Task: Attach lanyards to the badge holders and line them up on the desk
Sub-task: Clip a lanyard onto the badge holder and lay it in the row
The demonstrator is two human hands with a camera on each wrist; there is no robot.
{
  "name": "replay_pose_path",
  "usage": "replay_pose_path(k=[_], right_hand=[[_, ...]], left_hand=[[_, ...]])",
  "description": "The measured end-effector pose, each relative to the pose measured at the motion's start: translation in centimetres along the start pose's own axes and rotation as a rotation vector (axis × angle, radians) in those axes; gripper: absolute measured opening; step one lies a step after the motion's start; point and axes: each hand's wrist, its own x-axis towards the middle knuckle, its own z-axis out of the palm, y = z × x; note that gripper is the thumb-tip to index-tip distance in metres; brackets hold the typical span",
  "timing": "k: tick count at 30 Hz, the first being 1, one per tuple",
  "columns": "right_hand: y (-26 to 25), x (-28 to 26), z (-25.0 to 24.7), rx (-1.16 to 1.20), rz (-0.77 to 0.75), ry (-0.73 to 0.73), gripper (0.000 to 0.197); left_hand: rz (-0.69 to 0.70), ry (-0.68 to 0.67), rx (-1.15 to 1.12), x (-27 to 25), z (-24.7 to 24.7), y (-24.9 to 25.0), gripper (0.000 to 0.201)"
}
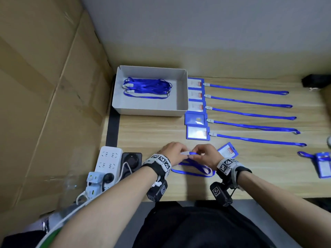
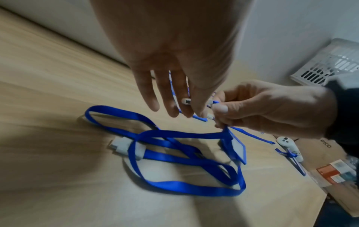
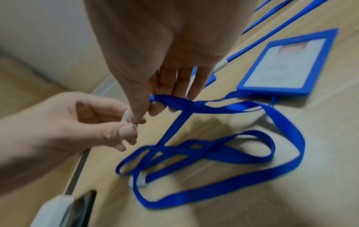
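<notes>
Both forearms reach forward, the left hand (image 1: 174,153) and right hand (image 1: 207,154) meeting fingertip to fingertip, fingers curled in pinches

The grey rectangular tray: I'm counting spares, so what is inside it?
Inside the grey rectangular tray lies a bundle of blue ribbon lanyards with white clips. They overlap, so their number cannot be told.

My hands (image 1: 192,154) cover most of the white clip (image 1: 185,153) in the head view, so I can't tell how it sits. Both wrist views are smeared (the card (image 3: 287,64) print is unreadable). The far-right badge holder (image 1: 324,165) is cut by the edge; the black object (image 1: 315,80) beyond stays unidentifiable.
</notes>
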Motion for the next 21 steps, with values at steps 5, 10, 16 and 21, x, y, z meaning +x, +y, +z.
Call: replay_pose_path(k=[5, 10, 16, 21], right_hand=[[-0.6, -2.1, -4.2, 0.205, 0.031, 0.053, 0.026], [-1.1, -4.3, -9.1, 0.234, 0.069, 0.143, 0.028], [0.6, -6.0, -13.6, 0.239, 0.118, 0.214, 0.028], [2.7, -7.2, -16.6, 0.214, 0.157, 0.273, 0.03]], left_hand=[[0.032, 0.037, 0.18, 0.6, -1.8, 1.8, 0.02], [-0.043, 0.056, 0.306, 2.1, -3.3, 2.3, 0.027], [-0.064, 0.013, 0.455, 3.8, -3.5, 4.0, 0.021], [-0.062, -0.024, 0.509, 5.3, -2.3, 7.0, 0.029]])
